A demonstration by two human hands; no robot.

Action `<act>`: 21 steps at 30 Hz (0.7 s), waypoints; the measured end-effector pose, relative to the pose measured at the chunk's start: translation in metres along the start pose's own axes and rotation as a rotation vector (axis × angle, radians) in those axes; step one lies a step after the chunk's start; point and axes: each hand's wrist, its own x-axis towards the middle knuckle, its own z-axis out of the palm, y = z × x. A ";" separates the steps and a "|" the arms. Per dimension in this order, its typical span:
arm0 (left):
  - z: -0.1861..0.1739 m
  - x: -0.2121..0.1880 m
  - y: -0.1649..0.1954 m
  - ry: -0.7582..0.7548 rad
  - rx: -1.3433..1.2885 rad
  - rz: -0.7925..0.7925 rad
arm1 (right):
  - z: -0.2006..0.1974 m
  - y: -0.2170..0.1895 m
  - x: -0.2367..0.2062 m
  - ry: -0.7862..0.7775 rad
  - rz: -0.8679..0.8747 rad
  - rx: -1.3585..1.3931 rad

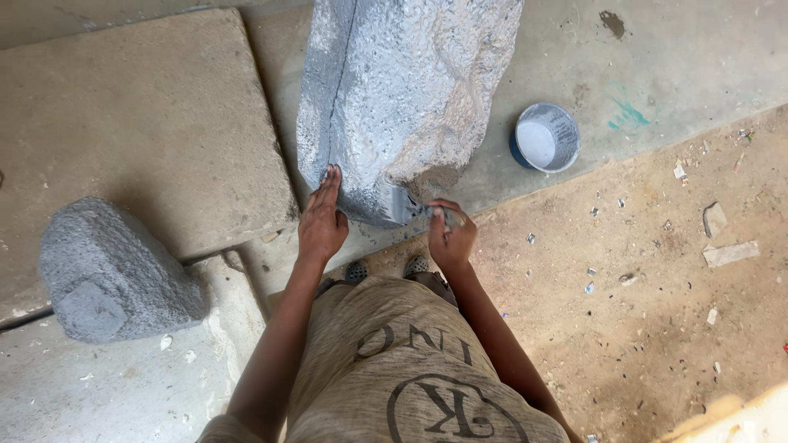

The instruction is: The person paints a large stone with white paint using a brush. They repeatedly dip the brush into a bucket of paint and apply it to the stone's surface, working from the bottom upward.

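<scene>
Top centre of the frame, the big grey-painted rock (402,90) stands on the concrete floor (689,57). The left hand (322,221) lies flat against its lower left face, fingers straight and together, gripping nothing. The right hand (450,234), just right of centre, has its grip clamped on a small brush (420,212), the tip touching the rock's bottom edge. A round paint tub (546,137) of grey paint sits right of the rock. A smaller grey stone (111,275) rests at lower left, well apart.

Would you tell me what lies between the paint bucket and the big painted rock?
Only bare concrete floor separates bucket from rock in the head view.
</scene>
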 end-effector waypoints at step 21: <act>-0.029 -0.003 0.011 0.048 -0.093 -0.014 | -0.019 -0.063 0.018 -0.283 -0.373 -0.161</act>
